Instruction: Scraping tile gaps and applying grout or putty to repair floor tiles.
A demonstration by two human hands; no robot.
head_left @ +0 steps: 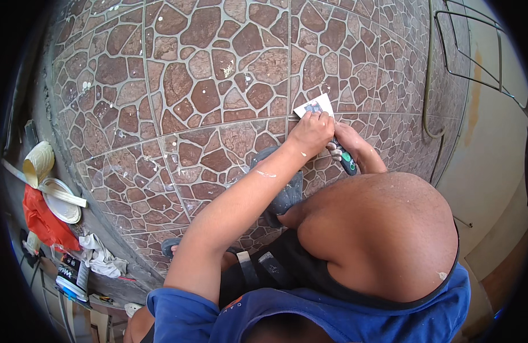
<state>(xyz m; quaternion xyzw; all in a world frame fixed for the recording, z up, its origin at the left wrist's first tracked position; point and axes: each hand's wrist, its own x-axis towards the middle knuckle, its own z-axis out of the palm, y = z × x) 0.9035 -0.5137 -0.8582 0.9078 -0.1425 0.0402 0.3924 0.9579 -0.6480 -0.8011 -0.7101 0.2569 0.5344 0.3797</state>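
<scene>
My left hand [313, 130] reaches across the middle with fingers curled on a white, flat triangular blade [306, 107] bearing a dark patch. My right hand [350, 141], partly behind it, grips the black and green handle [347, 162] of this scraper-like tool, its fingertips showing beside the handle. The tool is held low over the brown stone-patterned tiled floor [207, 80]. Small pale flecks show on my left forearm and on the tiles.
Along the left edge lie a cream container [38, 157], a white lid [68, 211], a red cloth [44, 226], a white rag [98, 254] and a black-labelled can [70, 281]. A bent metal frame [473, 48] and hose-like line [426, 108] run by the wall at right.
</scene>
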